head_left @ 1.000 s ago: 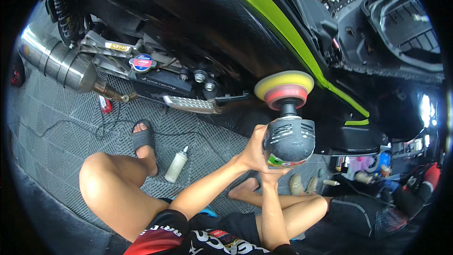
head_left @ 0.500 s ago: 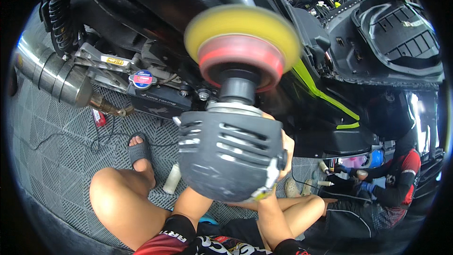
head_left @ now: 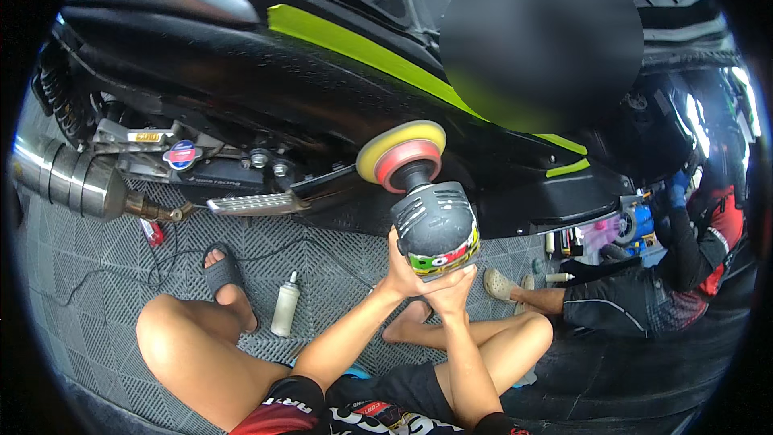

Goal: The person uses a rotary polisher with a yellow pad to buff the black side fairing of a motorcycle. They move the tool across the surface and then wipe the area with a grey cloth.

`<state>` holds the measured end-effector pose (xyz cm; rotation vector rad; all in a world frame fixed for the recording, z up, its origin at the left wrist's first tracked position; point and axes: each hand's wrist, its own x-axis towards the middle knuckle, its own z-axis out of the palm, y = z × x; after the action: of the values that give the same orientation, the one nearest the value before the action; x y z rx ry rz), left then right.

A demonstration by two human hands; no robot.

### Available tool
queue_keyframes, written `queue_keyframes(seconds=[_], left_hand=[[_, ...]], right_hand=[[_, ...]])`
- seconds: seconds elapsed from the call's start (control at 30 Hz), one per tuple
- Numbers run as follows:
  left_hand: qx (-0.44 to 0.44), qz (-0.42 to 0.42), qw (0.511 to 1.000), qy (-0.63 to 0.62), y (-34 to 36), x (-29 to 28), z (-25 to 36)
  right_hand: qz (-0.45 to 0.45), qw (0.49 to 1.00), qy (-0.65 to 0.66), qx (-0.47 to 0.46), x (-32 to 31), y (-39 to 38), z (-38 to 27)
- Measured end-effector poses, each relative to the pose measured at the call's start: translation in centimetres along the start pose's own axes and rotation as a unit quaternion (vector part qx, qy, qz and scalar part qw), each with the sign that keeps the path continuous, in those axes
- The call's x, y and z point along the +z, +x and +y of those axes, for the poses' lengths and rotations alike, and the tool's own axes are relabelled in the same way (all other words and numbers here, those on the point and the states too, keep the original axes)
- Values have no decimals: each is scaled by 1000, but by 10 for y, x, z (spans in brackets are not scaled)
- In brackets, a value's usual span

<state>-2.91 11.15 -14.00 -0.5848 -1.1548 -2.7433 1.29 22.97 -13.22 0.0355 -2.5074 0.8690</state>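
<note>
Both my hands hold a polisher (head_left: 435,225) with a dark grey body. Its round yellow foam pad (head_left: 403,141) on a red backing is at the glossy black side panel (head_left: 322,105) of a motorbike; I cannot tell whether it presses on it. My left hand (head_left: 400,275) wraps the near left side of the polisher. My right hand (head_left: 451,292) grips it from below, close beside the left. Some fingers are hidden behind the tool. A bright yellow-green stripe (head_left: 362,52) runs along the panel above the pad.
At the left are a silver exhaust (head_left: 72,181) and a metal footrest plate (head_left: 256,204). A squeeze bottle (head_left: 285,306) stands on the grey tiled floor, where a black cord (head_left: 105,274) trails. A co-worker (head_left: 692,258) sits at the right. A blurred round patch hides part of the bike.
The polisher has moved away from me, down and slightly right, towards the side panel. My view has shifted, showing more of the panel and stripe. The co-worker's arm is higher.
</note>
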Motion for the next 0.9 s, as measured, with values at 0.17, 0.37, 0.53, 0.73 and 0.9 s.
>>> queue_keyframes(seconds=[0.17,0.37,0.53,0.73,0.9], left_hand=[[-16,17,1000,20,14,41,8],[-84,-83,992,-54,44,56,24],[-110,-114,977,-142,40,64,15],[-164,-98,976,-101,65,71,28],[-101,-64,985,-122,51,81,28]], right_hand=[[-44,997,58,28,-35,0,-4],[-75,958,243,136,-62,-3,-11],[-133,952,249,121,-85,-1,-9],[-144,925,273,221,-90,14,-35],[-142,937,294,127,-94,15,-26]])
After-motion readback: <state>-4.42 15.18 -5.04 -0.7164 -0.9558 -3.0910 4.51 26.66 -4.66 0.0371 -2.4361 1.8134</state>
